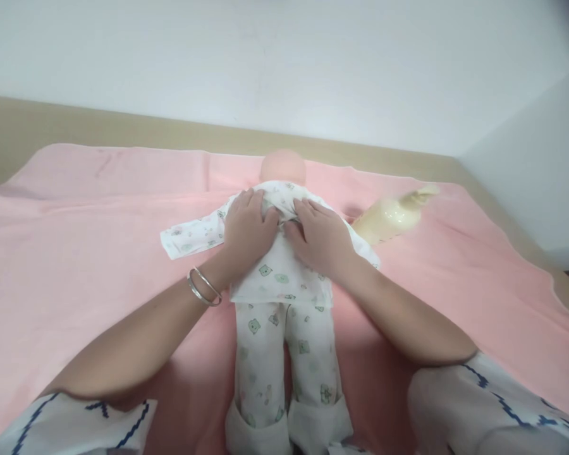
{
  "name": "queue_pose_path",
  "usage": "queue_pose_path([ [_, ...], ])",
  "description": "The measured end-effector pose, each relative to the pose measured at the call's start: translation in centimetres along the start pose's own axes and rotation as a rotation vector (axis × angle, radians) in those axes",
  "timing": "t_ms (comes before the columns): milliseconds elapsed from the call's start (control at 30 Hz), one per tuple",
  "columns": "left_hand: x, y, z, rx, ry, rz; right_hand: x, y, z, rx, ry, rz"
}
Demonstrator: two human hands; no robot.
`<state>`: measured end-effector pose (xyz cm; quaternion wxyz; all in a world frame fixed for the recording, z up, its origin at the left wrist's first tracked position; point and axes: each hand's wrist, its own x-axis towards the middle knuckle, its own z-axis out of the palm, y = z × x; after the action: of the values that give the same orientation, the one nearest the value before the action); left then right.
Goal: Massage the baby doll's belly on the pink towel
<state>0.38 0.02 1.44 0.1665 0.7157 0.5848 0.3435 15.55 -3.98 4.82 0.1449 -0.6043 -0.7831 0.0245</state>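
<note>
A baby doll [283, 167] with a bare round head lies stretched out, its legs toward me. It wears a white printed top [282, 278] and matching trousers [260, 354] with turned-up cuffs. My left hand [251, 224] rests on the left of the doll's upper body, fingers laid out over the cloth. On the other side, my right hand [320, 237] lies likewise, fingers extended. The thumbs point toward each other, and the cloth between them is wrinkled. Which way the doll faces I cannot tell.
Beneath the doll is a pink sheet [123, 253] over a tan surface [76, 123]. A cream-yellow pump bottle [391, 215] lies tilted on the right, close to the doll's sleeve. A white wall [265, 63] stands behind.
</note>
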Motion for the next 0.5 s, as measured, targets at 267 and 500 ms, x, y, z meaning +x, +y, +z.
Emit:
queue_pose_path([
  [267, 0.2, -0.7, 0.1, 0.039, -0.023, 0.04, 1.7, 1.9, 1.5, 0.082, 0.006, -0.003],
  [500, -0.7, 0.7, -1.1, 0.172, -0.144, 0.028, 1.5, 2.0, 1.8, 0.08, 0.022, -0.014],
])
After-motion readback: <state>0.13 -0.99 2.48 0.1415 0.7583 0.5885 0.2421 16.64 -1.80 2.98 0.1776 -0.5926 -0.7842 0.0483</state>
